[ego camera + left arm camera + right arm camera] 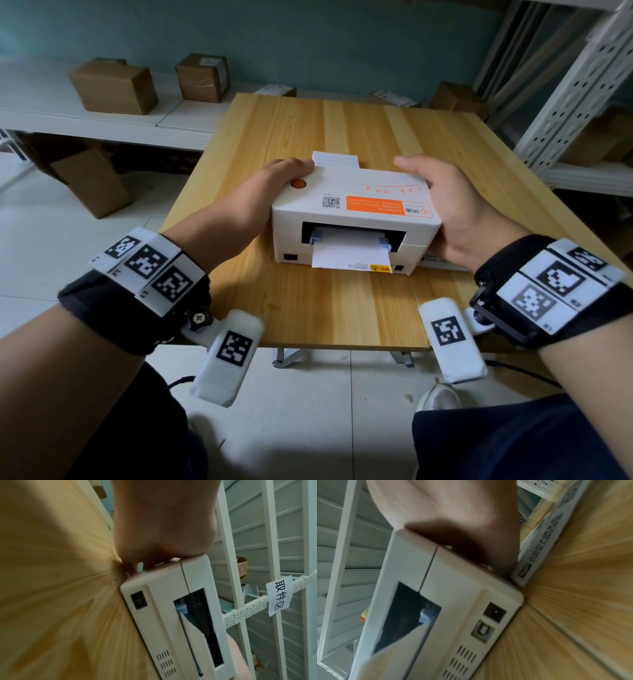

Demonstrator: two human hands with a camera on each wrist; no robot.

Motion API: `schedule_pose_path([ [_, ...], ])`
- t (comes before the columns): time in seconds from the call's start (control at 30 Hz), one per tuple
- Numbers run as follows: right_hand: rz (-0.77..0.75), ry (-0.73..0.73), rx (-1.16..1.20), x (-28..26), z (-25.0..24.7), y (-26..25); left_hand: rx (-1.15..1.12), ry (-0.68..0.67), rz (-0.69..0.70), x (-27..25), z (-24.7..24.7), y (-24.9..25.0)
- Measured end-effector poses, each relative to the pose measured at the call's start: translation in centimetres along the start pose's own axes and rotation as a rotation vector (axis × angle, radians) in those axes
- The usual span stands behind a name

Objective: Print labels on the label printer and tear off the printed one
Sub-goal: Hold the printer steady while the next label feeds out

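Observation:
A white label printer [356, 202] stands in the middle of the wooden table [308, 308], its back with switch and ports towards me. My left hand [274, 181] holds its left side, thumb on top beside the orange button [298, 184]. My right hand [452, 202] grips its right side, thumb on the lid. White label stock [349, 253] runs into the near slot. A white label strip [335, 159] sticks out at the far side. In the wrist views the left hand [163, 527] and right hand [453, 513] each press against the printer [164, 601] [453, 588].
A flat white box [556, 527] lies on the table against the printer's right side. Cardboard boxes [114, 87] [202, 77] sit on a white shelf behind. A white metal rack [582, 85] stands at the right, with a paper sign [279, 596].

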State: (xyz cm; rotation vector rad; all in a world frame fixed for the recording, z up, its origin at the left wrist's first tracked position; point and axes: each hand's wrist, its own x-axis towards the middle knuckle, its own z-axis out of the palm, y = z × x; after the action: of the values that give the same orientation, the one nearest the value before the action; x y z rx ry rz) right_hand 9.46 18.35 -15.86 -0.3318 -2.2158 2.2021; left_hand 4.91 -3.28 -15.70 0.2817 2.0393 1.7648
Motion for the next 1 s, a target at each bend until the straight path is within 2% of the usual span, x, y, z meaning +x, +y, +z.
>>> schedule_pose_path([
  [0.23,-0.006,-0.005,-0.002,-0.03,0.05,-0.03,0.0,0.025,0.038,0.01,0.12,-0.03],
  [1.0,-0.014,0.004,-0.023,0.01,0.17,-0.13,-0.033,-0.006,0.013,-0.16,0.12,0.06],
])
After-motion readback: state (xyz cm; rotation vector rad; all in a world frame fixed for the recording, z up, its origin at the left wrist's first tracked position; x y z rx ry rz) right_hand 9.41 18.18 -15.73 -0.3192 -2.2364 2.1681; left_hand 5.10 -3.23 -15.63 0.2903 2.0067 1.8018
